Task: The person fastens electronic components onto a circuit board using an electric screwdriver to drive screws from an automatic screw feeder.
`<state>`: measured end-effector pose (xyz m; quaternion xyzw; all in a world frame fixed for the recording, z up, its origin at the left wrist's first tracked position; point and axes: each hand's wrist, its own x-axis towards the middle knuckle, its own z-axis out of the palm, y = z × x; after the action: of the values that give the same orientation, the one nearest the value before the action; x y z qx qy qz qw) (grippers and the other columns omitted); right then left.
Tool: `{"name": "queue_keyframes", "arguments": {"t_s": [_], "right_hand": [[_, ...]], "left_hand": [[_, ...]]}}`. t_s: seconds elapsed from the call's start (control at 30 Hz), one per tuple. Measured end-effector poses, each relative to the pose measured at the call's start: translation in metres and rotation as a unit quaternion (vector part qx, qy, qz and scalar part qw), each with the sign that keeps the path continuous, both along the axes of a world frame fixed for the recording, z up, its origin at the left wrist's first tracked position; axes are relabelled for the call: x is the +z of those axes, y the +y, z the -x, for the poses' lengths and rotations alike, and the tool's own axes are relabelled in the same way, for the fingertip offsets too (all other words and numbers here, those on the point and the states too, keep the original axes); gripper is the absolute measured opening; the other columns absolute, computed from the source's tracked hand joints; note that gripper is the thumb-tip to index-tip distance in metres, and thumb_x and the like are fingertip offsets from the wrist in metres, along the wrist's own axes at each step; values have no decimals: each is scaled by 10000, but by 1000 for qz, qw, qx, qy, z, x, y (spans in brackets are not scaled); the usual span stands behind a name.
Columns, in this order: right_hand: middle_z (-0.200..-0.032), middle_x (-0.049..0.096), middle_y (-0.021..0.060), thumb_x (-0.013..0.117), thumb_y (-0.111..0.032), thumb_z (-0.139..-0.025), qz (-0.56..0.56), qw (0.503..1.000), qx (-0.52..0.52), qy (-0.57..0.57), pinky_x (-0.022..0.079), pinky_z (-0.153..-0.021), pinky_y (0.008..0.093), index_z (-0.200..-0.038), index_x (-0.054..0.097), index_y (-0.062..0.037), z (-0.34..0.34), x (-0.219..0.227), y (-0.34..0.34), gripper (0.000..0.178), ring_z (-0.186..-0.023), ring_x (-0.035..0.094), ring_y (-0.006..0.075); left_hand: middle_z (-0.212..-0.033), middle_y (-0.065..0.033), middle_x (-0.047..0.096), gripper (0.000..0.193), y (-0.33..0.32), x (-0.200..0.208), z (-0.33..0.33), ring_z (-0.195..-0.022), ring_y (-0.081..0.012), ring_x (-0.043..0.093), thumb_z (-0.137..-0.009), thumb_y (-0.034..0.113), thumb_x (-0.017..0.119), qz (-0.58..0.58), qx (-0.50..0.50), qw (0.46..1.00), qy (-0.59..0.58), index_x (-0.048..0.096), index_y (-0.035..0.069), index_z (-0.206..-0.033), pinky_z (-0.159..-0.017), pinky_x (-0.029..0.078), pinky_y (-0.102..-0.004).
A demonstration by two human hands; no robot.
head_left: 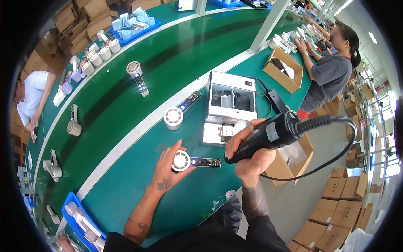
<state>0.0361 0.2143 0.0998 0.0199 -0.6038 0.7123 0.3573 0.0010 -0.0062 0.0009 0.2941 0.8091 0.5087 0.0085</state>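
While the left hand (pixel 163 170) curls round a round white plastic part (pixel 181 161) near the frame's middle, the right hand (pixel 251 166) grips a black corded tool (pixel 268 136). Lining up seems underway; next likely needs steady aim.

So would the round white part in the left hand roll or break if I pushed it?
The white part probably wouldn't roll far: a flat strip sticks out sideways. That strip may be fragile, since its circuitry looks bare.

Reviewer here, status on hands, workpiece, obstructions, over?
Left hand cupping round white piece, circuit board extending right. Right hand gripping black corded tool near board's end. Nothing visible between tool and board; white machine just beyond.
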Motion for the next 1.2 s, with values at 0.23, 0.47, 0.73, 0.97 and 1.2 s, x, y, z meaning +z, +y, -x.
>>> {"name": "queue_keyframes", "arguments": {"t_s": [0.23, 0.47, 0.73, 0.97, 1.2], "right_hand": [[-631, 529, 115, 584, -750, -912, -9, 1000, -17, -14, 440, -424, 316, -1257, 384, 43, 5, -9, 3, 888, -449, 529, 191], [-619, 526, 106, 590, -741, -914, 16, 1000, -14, 11, 444, -419, 320, -1238, 388, 38, 2, -22, 5, 868, -440, 526, 195], [-607, 508, 88, 592, -773, -890, 25, 1000, -17, 3, 452, -419, 323, -1198, 407, 30, 2, -23, 6, 880, -444, 531, 188], [-649, 520, 91, 616, -767, -878, 20, 1000, 5, 6, 453, -422, 303, -1181, 417, 26, -1, -22, 1, 871, -458, 528, 173], [-651, 521, 91, 656, -742, -871, 22, 999, 1, 29, 453, -429, 302, -1152, 423, 25, -3, -32, 2, 850, -464, 530, 178]], "left_hand": [[-1203, -138, 678, 946, 1, -1, -1, -1093, -314, 649, -731, 161, 927, 2, -2, 1000, 2, 437, 37, -1531, -965, 512, -425], [-1203, -143, 680, 939, 0, -1, -1, -1089, -312, 654, -732, 161, 925, 3, -2, 1000, 3, 442, 35, -1527, -961, 517, -422], [-1200, -143, 684, 931, 0, 0, 1, -1079, -313, 666, -729, 160, 928, 6, -1, 1000, 10, 452, 32, -1520, -934, 539, -418], [-1201, -149, 675, 986, 0, -2, 1, -1056, -273, 665, -712, 84, 929, 15, -8, 1000, 21, 413, 67, -1553, -909, 553, -385], [-1204, -156, 672, 982, 1, 0, 2, -1047, -273, 669, -716, 84, 926, 7, -10, 1000, 26, 412, 65, -1553, -899, 557, -386]]}}
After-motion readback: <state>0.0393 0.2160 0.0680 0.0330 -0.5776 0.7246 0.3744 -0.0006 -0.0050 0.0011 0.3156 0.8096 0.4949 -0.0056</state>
